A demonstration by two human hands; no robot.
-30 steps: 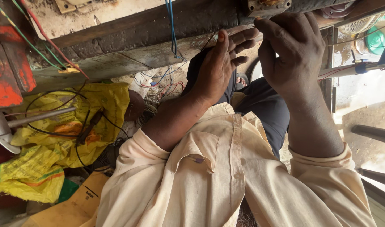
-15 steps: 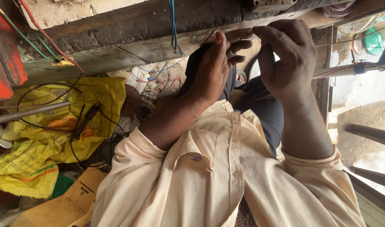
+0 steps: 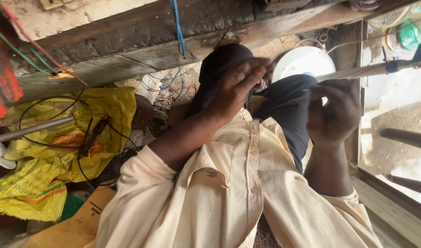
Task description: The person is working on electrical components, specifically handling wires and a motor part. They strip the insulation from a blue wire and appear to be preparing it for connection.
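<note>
The left hand point(image 3: 240, 85) is raised above the lap at about 12 o'clock from the cream shirt point(image 3: 229, 193), fingers stretched out and close together, palm turned toward the other hand; its grip is open and nothing shows inside it. The right hand point(image 3: 336, 112) sits at 3 o'clock from the left one, well apart, with its fingers curled inward. Its grip looks closed, perhaps on a thin wire, but blur hides what lies inside. A thin pale rod point(image 3: 357, 71) crosses just above this hand, running toward 2 o'clock to a small blue clamp point(image 3: 392, 65). Between and behind the two hands lie the knees in dark trousers point(image 3: 284, 98), and past them, at 1 o'clock from the left hand, a round white fan housing point(image 3: 302, 62) rests on the ground. A worn wooden beam point(image 3: 128, 41) spans the top, with a blue wire point(image 3: 178, 27) hanging from it. At 9 o'clock from the left hand a yellow sack point(image 3: 59, 138) lies crumpled, with a black cable point(image 3: 89, 142) looped over it and a grey metal pipe point(image 3: 31, 131) across it.
</note>
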